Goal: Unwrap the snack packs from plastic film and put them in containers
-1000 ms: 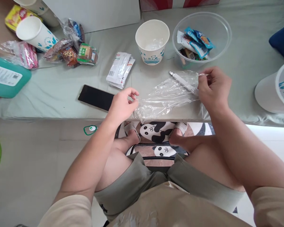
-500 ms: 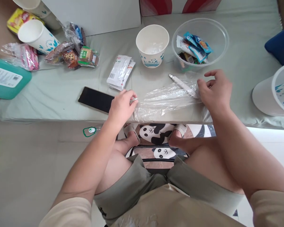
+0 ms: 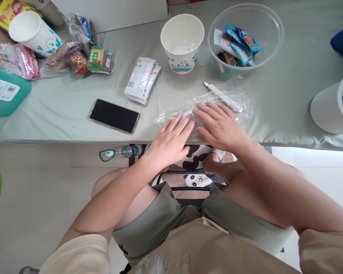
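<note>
left hand [image 3: 171,139] flat, fingers straight, gripping nothing, pressing crinkled clear plastic bag [image 3: 174,113] | right hand [image 3: 220,127] likewise open-palmed on it | bag lies at near edge of grey-green table [image 3: 274,95] | round clear plastic bowl [image 3: 271,49] holds blue snack packets [image 3: 240,43] | white paper cup [image 3: 182,62] holds crumpled clear film [image 3: 184,48]
</note>
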Motion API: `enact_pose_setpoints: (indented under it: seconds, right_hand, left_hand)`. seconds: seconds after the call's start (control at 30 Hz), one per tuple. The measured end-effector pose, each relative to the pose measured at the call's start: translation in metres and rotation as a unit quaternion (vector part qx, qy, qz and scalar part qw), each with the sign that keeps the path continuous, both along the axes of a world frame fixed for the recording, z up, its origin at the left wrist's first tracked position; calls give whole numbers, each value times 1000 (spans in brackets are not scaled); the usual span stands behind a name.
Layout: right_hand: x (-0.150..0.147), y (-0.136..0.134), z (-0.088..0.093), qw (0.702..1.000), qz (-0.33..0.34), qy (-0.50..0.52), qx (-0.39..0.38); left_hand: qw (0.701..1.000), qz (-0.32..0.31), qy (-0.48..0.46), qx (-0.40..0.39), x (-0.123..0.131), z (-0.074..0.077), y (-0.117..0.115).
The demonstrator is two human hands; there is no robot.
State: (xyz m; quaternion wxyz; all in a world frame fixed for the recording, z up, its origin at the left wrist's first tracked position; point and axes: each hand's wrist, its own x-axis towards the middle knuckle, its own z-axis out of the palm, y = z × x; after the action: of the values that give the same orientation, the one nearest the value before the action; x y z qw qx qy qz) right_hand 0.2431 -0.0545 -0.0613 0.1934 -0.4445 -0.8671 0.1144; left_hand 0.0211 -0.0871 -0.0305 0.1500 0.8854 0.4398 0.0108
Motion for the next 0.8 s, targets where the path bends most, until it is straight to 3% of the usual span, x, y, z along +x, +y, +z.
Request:
enact_pose_setpoints:
  seconds: [0.07,0.17,0.3,0.47,0.53,0.63,0.73,0.8]
  right_hand:
    - [2,1,-9,999,-16,-32,-32]
    - [12,7,-14,998,-20,-38,-42]
    - [5,2,-2,1000,7,-7,-9]
    - [-22,-23,4,996,85,28,28]
    - [-28,-29,0,995,83,41,40]
    - [-27,-28,-1,988,115,100,13]
    - [-23,-25,7,959,191,207,-22]
    - [-23,-24,14,934,231,271,-29]
  left_hand:
    - [997,18,52,-49,-6,-4,1]
    - [997,27,59,-52,-15,-1,6]
    - [999,43,14,-13,-13,9,8]
    - [991,117,-59,19,-6,18,0]
    - [989,85,-123,16,-10,22,-2]
    - [963,-4,-262,-68,-27,29,6]
    - [922,50,-345,-172,-45,30,21]
    - [925,66,-317,-200,-51,27,29]
